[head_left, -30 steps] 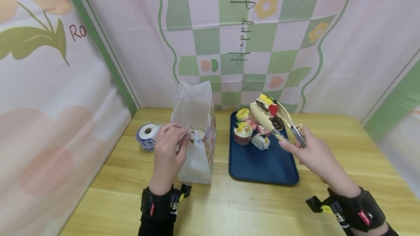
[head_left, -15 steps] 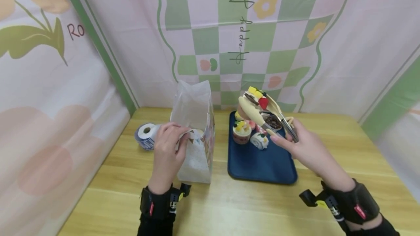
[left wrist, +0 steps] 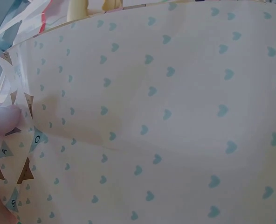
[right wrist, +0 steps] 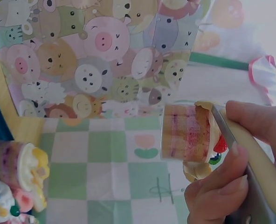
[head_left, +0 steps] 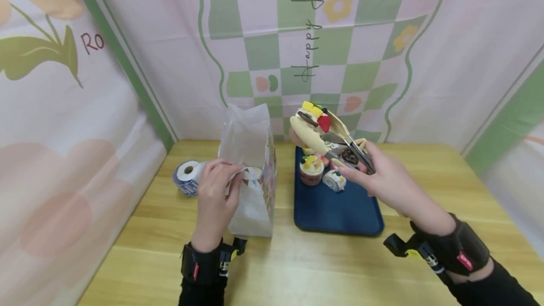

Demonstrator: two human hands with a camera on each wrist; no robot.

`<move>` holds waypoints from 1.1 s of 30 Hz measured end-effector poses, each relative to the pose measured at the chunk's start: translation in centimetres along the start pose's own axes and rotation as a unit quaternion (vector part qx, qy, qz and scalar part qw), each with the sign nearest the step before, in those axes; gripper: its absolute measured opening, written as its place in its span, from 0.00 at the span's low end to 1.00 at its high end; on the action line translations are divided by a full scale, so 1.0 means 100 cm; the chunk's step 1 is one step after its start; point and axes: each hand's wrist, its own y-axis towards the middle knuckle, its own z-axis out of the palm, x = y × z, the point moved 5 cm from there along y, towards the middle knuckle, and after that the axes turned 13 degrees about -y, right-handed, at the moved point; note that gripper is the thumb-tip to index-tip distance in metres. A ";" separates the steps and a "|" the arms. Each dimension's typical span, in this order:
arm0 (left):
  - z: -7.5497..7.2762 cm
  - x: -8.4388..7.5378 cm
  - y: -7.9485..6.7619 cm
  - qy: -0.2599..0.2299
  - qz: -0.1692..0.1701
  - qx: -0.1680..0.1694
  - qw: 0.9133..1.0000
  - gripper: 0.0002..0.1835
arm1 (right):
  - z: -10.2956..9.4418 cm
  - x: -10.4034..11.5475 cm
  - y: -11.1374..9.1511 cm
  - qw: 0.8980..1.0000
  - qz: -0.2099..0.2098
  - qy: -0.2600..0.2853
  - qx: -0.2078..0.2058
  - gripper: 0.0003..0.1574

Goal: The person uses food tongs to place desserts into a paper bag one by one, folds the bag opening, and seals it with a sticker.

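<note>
My left hand [head_left: 216,202] pinches the near top edge of a standing paper bag [head_left: 250,211], whose mouth is spread. In the left wrist view the bag's side [left wrist: 128,107] has small blue hearts. My right hand [head_left: 386,178] grips metal tongs [head_left: 307,135] with cream-coloured tips. Between those tips is a cake cup [right wrist: 182,133] topped with yellow fruit and a strawberry. It hangs above the far left part of the dark blue tray [head_left: 340,216], to the right of the bag. The right wrist view shows it tilted, its layers visible through the clear wall.
On the tray stand another cake cup [head_left: 311,176], a white cake roll [head_left: 335,181] and a chocolate doughnut [head_left: 351,156], partly behind the tongs. Left of the bag lies a white roll [head_left: 187,171] with blue-and-white sides. A printed curtain [head_left: 259,22] hangs behind the table [head_left: 297,268].
My right hand has moved left and slightly up, bringing the tongs and cake cup closer to the bag. The left hand still holds the bag's edge.
</note>
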 end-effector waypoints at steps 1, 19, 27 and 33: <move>0.000 -0.001 0.001 0.000 0.001 0.000 1.000 0.05 | -0.001 0.002 0.000 1.000 -0.002 0.000 0.002 0.39; 0.000 -0.001 0.002 -0.004 0.004 0.000 1.000 0.05 | -0.010 0.052 0.007 0.997 -0.062 -0.030 -0.024 0.35; 0.001 -0.001 0.003 0.000 -0.008 0.006 1.000 0.05 | -0.007 0.065 0.008 0.996 -0.079 -0.015 -0.028 0.37; 0.000 -0.001 0.003 0.004 -0.008 0.004 1.000 0.05 | -0.003 0.075 0.011 0.996 -0.086 -0.003 -0.015 0.36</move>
